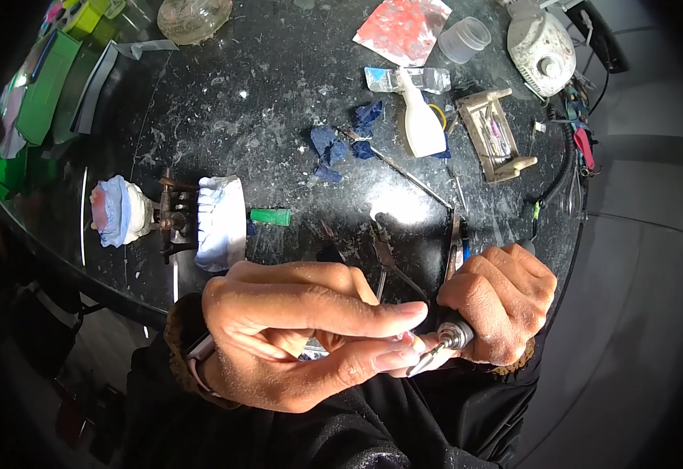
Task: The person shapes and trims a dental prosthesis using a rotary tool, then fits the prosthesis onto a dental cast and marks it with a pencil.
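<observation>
My right hand [505,301] is wrapped round a metal rotary handpiece [455,334], whose thin bur points down and to the left. My left hand [287,336] is closed in a pinch close beside the bur. A small pinkish piece [408,338] shows between its thumb and fingertips, mostly hidden, so its exact kind is unclear. Pale dust covers both hands. Beyond my left hand lies an opened dental articulator [173,215] with a white toothed cast [221,221] on one side and a bluish-white cast with pink material [115,209] on the other.
A white squeeze bottle [421,121], crumpled blue scraps [327,148] and a small wooden rack [491,137] stand further back. Metal hand tools lie just past my hands. A clear cup [464,39] and a dusty motor unit [541,51] are at the back right.
</observation>
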`<state>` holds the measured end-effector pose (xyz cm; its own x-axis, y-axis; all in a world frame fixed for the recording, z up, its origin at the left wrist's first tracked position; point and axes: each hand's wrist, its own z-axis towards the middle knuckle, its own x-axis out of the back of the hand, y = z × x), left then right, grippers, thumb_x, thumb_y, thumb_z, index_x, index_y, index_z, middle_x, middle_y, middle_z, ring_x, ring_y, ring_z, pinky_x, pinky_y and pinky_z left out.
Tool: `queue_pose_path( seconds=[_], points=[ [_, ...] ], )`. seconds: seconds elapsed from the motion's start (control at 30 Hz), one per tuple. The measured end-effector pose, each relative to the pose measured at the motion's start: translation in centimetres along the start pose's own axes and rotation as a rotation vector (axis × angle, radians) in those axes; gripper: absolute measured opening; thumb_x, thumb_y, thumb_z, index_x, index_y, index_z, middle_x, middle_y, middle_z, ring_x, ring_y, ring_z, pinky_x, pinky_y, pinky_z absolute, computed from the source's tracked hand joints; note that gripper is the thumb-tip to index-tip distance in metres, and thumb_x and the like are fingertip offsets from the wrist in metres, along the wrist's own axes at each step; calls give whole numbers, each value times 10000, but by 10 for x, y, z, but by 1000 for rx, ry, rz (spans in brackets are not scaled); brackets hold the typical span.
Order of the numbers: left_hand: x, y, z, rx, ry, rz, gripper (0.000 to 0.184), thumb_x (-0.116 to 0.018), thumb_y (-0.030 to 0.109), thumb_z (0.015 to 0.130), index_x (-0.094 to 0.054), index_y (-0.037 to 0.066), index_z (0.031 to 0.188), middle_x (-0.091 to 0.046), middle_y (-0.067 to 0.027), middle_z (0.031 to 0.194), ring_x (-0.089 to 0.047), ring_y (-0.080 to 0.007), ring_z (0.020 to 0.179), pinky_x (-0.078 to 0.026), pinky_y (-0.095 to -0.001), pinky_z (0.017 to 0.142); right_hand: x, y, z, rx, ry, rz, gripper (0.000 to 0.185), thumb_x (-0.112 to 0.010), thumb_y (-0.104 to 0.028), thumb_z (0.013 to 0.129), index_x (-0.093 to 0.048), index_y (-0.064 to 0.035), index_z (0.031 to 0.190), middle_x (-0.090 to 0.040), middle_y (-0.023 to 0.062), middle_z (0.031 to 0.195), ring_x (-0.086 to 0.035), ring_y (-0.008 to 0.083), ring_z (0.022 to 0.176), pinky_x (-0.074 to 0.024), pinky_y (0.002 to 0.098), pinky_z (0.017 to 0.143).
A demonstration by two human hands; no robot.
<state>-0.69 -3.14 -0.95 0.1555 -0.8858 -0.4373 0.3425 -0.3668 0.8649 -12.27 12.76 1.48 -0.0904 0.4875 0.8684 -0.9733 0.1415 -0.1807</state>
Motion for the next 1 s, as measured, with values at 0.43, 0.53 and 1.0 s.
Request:
queue_pose_path(
  seconds=[0.43,0.53,1.0],
  points=[
    [-2,1,-6,54,49,31,219,-724,-78,708,-655,-84,916,-669,-170,766,-613,-116,591,-432,-204,453,1,4,-3,103,34,-93,377,-643,-425,636,-468,-97,572,-424,-7,538,-378,101,410,-220,239,376],
    [-1,0,-4,7,36,88,216,-721,-85,704,-655,-85,910,-670,-172,773,-613,-117,591,-435,-203,451,2,1,0,32,43,-136,326,-631,-374,598,-458,-100,567,-418,-8,537,-364,99,406,-210,237,379],
    [-2,1,-4,-76,53,206,220,-724,-95,692,-652,-84,900,-669,-185,771,-627,-134,601,-439,-190,438,5,0,1,33,58,-255,211,-557,-255,498,-425,-99,549,-413,-10,536,-379,88,418,-207,232,390]
  ],
)
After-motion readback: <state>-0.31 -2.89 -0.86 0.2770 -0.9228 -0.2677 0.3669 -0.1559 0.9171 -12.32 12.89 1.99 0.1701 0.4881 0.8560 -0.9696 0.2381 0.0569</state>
